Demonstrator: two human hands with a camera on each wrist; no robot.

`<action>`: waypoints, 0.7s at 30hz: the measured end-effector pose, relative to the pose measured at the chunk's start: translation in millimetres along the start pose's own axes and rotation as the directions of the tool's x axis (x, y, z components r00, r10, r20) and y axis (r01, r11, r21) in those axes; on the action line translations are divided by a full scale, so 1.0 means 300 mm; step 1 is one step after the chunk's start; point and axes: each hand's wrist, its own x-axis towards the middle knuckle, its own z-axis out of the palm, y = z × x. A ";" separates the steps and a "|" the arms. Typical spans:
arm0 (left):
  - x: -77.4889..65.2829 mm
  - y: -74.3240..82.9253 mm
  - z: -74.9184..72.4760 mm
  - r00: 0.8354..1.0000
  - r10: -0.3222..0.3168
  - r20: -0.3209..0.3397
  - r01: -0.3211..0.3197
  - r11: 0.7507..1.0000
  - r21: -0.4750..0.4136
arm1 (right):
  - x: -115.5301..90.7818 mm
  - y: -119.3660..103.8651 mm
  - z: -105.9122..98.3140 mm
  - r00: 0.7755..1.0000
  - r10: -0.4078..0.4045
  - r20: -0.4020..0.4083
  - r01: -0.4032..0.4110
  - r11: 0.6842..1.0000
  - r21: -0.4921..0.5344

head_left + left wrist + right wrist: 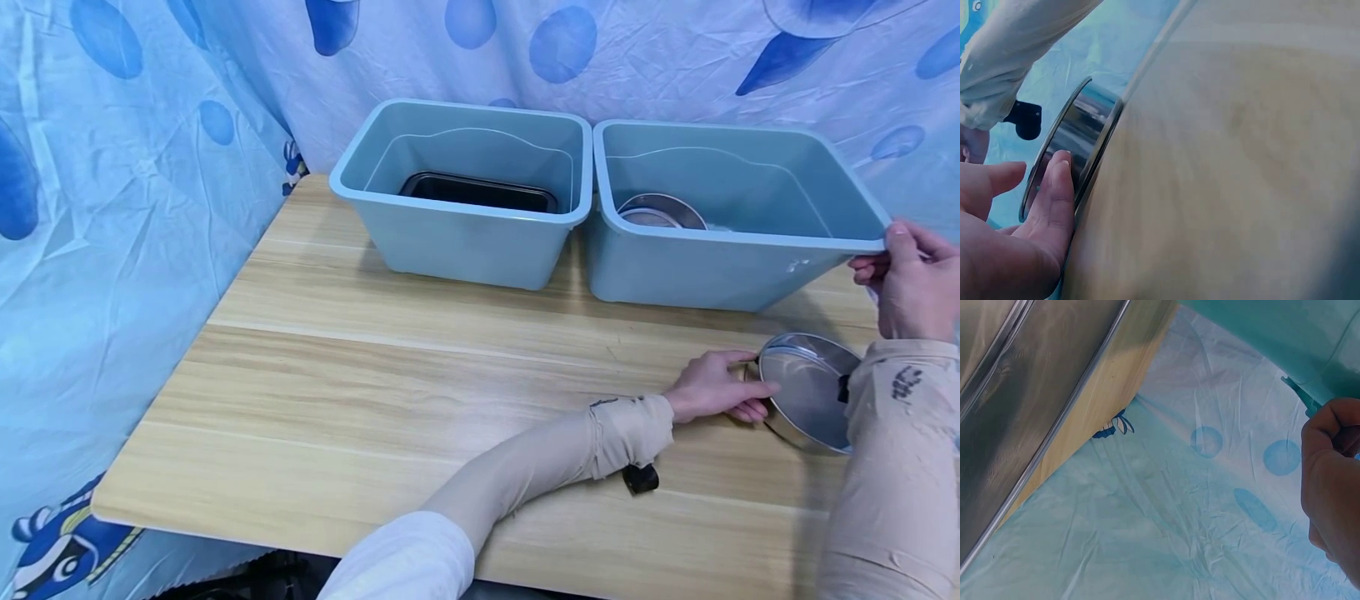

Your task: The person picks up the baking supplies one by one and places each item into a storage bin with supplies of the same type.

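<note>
A round, shallow metal pan rests on the table at the right, partly hidden by the right sleeve. My left hand is at its left side. In the left wrist view, straight fingers lie against the pan's outer wall, while the thumb stands apart from them near the rim. Farther back, my right hand pinches the front right corner of the right blue bin. The right wrist view shows that hand with curled fingers at the bin's edge.
A second blue bin stands close beside the first, holding a dark rectangular pan. Round metal ware lies inside the right bin. Both bins stand at the back of the wooden table, before a blue patterned cloth.
</note>
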 end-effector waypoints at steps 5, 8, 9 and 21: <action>0.000 0.005 0.018 1.000 0.015 -0.021 -0.013 0.995 0.101 | 0.000 0.002 -0.003 1.000 -0.006 -0.004 0.006 1.000 -0.027; -0.001 0.008 0.022 0.999 0.036 -0.033 -0.031 0.992 0.118 | 0.001 0.004 -0.004 1.000 -0.011 -0.009 0.011 0.999 -0.045; -0.002 0.009 0.022 0.999 0.038 -0.035 -0.035 0.995 0.098 | 0.002 0.005 -0.004 1.000 -0.013 -0.011 0.012 0.999 -0.053; -0.015 0.032 -0.022 0.995 0.058 -0.078 -0.060 0.998 -0.032 | 0.005 0.003 -0.005 1.000 -0.007 0.009 0.007 1.000 -0.023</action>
